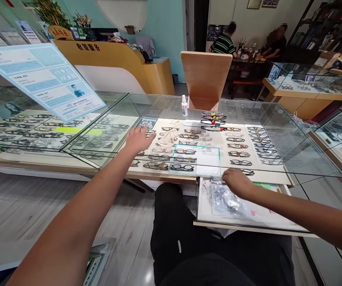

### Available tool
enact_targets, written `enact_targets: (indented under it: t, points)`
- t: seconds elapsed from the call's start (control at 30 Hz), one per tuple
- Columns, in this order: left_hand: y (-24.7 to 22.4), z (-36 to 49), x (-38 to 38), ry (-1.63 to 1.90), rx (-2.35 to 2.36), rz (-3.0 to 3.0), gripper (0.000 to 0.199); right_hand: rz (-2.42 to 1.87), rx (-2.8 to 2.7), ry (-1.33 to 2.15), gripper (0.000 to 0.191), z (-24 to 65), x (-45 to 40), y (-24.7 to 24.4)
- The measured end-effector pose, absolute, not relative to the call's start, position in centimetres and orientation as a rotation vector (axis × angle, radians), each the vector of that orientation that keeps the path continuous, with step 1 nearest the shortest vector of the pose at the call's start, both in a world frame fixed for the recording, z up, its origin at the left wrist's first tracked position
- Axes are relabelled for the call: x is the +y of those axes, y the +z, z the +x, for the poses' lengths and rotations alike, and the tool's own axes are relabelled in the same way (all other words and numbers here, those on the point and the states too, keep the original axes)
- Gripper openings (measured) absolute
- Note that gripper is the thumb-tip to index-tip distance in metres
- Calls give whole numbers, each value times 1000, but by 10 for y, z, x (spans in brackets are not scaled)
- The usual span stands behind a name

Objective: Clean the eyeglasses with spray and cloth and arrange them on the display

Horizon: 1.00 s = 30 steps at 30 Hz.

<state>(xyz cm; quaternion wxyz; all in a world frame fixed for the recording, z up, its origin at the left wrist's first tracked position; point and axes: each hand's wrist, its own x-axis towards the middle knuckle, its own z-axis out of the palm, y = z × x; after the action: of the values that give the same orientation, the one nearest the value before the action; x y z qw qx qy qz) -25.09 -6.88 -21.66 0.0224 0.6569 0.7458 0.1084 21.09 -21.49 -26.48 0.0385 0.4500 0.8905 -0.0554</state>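
My left hand point(138, 139) lies with fingers spread on the glass top of the display case point(159, 101), holding nothing. Beneath the glass are rows of eyeglasses point(183, 168) and a sheet with a teal border point(209, 159). An open drawer point(199, 206) sticks out over my lap. At its back edge, my right hand point(237, 183) is closed, fingers curled downward. Whatever it may hold is hidden. Just below that hand lies a clear plastic bag point(223, 200) with small shiny pieces inside. A short stack of eyeglasses point(213, 121) and a white spray bottle point(184, 106) stand on the glass.
A tilted wooden-backed stand point(205, 75) rises behind the bottle. On the left, a blue-and-white printed sign point(52, 79) leans above the case. Farther back are a yellow counter point(156, 71) and two people at a dark table point(248, 65). Another display case point(310, 95) stands right.
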Motion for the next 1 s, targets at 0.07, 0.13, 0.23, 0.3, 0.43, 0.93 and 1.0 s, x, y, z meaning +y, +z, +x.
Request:
enact_targets:
  t: [0.07,0.13,0.23,0.3,0.43,0.93,1.0]
  points:
    - [-221,-247,-50,379,2348,1958,96,1464,2638,-33,23,201,-184,-284]
    - [-225,-244,-40,422,2391,1915,100,1496,2611,15,28,189,-159,-302]
    - [-227,-243,-38,405,2436,1911,99,1479,2608,38,34,171,-140,-329]
    - [-225,-242,-40,357,2456,1904,97,1455,2609,50,34,162,-138,-345]
    - [-219,-240,-42,296,2464,1865,98,1431,2624,77,35,154,-144,-363]
    - [-223,-240,-39,355,2468,1848,100,1450,2775,-2,39,163,-144,-369]
    - [-224,-240,-39,357,2469,1845,100,1452,2783,-21,44,165,-144,-369]
